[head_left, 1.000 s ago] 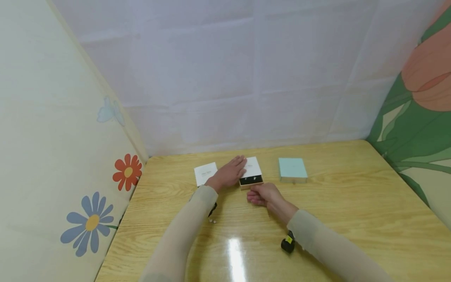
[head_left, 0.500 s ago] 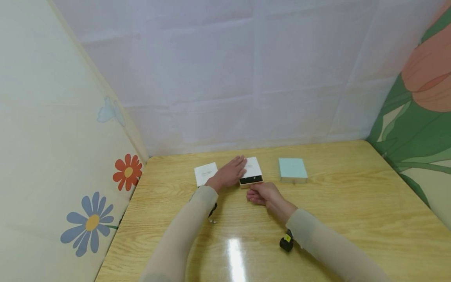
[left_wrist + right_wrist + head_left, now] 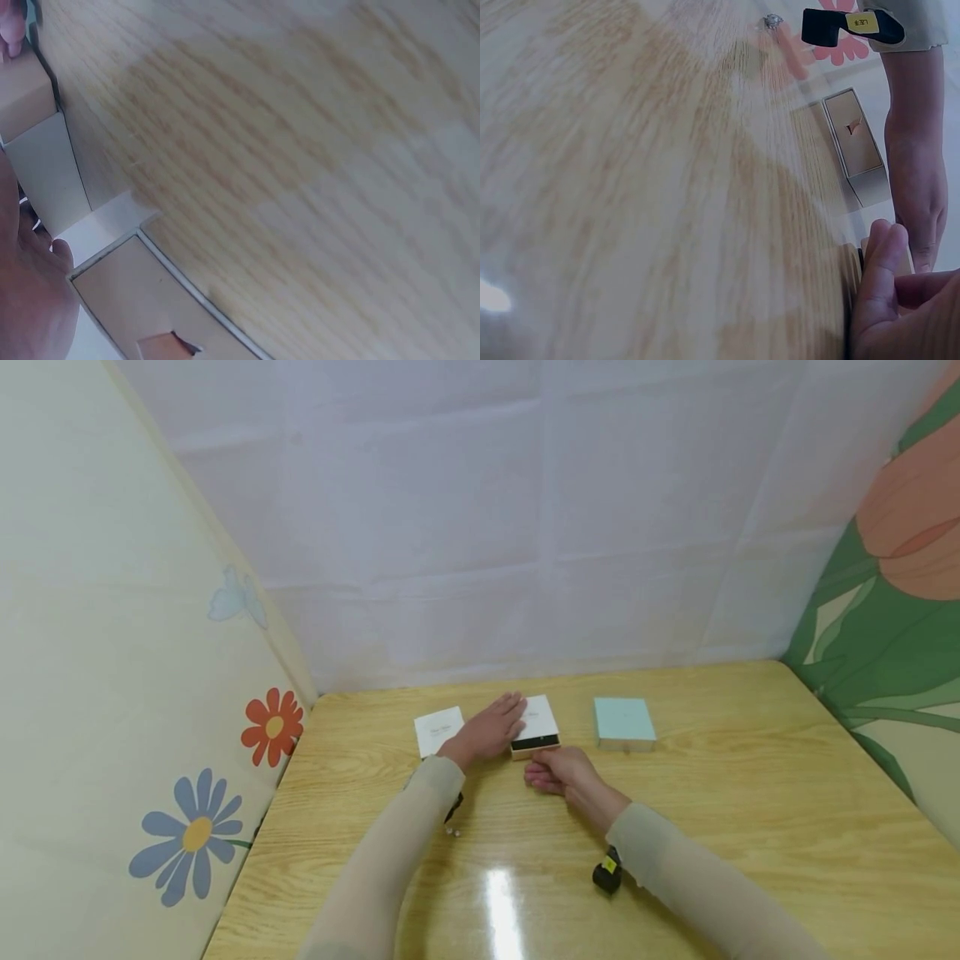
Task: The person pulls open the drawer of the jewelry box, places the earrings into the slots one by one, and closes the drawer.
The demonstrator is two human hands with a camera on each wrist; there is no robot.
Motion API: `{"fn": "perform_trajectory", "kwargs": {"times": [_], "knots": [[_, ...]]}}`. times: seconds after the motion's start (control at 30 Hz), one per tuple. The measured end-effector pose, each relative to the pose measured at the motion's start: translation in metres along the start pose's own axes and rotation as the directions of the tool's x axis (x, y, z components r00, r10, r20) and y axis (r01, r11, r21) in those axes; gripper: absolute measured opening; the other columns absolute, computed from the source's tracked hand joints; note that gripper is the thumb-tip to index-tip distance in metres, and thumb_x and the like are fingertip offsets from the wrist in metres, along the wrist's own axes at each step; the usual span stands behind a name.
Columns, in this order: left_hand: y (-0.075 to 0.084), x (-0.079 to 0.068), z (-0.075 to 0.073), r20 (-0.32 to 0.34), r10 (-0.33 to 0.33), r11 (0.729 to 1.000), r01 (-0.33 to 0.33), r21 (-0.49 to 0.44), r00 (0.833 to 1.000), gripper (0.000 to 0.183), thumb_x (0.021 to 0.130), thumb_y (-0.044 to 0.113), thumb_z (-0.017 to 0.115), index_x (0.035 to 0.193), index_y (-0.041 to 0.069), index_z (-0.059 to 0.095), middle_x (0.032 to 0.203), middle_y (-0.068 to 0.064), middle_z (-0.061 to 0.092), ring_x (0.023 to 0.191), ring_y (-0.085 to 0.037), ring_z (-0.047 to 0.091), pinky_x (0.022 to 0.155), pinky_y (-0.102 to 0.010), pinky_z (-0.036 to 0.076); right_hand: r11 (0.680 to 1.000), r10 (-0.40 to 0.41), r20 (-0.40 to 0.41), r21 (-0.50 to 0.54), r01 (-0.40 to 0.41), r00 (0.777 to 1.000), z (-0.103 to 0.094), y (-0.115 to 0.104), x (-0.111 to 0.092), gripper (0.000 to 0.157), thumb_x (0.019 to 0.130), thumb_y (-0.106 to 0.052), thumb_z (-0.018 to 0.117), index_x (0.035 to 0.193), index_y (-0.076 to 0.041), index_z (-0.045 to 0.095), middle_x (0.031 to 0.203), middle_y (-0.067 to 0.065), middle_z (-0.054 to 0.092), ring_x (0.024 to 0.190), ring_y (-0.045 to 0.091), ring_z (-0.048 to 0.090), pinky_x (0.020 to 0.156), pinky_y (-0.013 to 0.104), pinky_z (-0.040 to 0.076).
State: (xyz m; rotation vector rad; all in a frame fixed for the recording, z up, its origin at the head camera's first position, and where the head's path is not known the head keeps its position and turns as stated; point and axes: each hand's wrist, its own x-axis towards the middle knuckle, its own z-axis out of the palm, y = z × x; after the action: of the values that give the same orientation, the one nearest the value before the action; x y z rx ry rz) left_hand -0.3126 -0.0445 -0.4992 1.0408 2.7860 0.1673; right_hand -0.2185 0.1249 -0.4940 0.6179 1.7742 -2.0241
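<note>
A white jewelry box (image 3: 538,718) with a sliding tan drawer (image 3: 536,754) stands mid-table. The drawer is slightly out, showing a narrow strip of black lining. My left hand (image 3: 492,727) lies on the left part of the box top, fingers extended. At the drawer's front is my right hand (image 3: 566,770), fingers bent; its fingertips (image 3: 885,244) touch the drawer end in the right wrist view. Whether they pinch or only press it is unclear. Left of my left hand is a second white box (image 3: 438,729), its tan end (image 3: 165,307) with a small tab in the left wrist view.
A pale turquoise box (image 3: 624,721) stands to the right on the wooden table (image 3: 712,760). Small shiny pieces (image 3: 452,832) lie near my left forearm. A white cloth (image 3: 480,527) hangs behind the table's back edge. Flower-patterned panels flank both sides.
The drawer has slid farther into the middle box, and the visible black strip has narrowed. My right hand has moved slightly forward with it. My left hand has stayed in place.
</note>
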Motion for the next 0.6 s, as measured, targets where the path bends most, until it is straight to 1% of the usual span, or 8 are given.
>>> {"fn": "perform_trajectory", "kwargs": {"times": [0.33,0.6], "knots": [[0.0006,-0.0010,-0.0001,-0.009,0.009,1.000,-0.009,0.013,1.000,0.057,0.111,0.037,0.020,0.162,0.010,0.011,0.170,-0.010,0.009,0.158,-0.023,0.004,0.130,-0.034,0.008,1.000,-0.008,0.009,0.004,0.008,1.000,0.0018,-0.0011,0.0029,0.026,0.101,-0.008,0.055,0.121,0.007,0.060,0.070,0.004,0.073,0.061,0.011,0.072,0.057,0.022,0.060],[0.0020,-0.0019,-0.0018,-0.014,0.010,1.000,-0.010,-0.002,1.000,0.057,0.111,0.036,0.020,0.162,0.010,0.011,0.170,-0.011,0.010,0.158,-0.023,0.005,0.130,-0.034,0.008,1.000,-0.019,0.024,-0.003,0.019,1.000,0.0017,-0.0021,0.0042,0.027,0.101,-0.008,0.054,0.122,0.009,0.059,0.070,0.004,0.073,0.061,0.011,0.071,0.058,0.022,0.061]]}}
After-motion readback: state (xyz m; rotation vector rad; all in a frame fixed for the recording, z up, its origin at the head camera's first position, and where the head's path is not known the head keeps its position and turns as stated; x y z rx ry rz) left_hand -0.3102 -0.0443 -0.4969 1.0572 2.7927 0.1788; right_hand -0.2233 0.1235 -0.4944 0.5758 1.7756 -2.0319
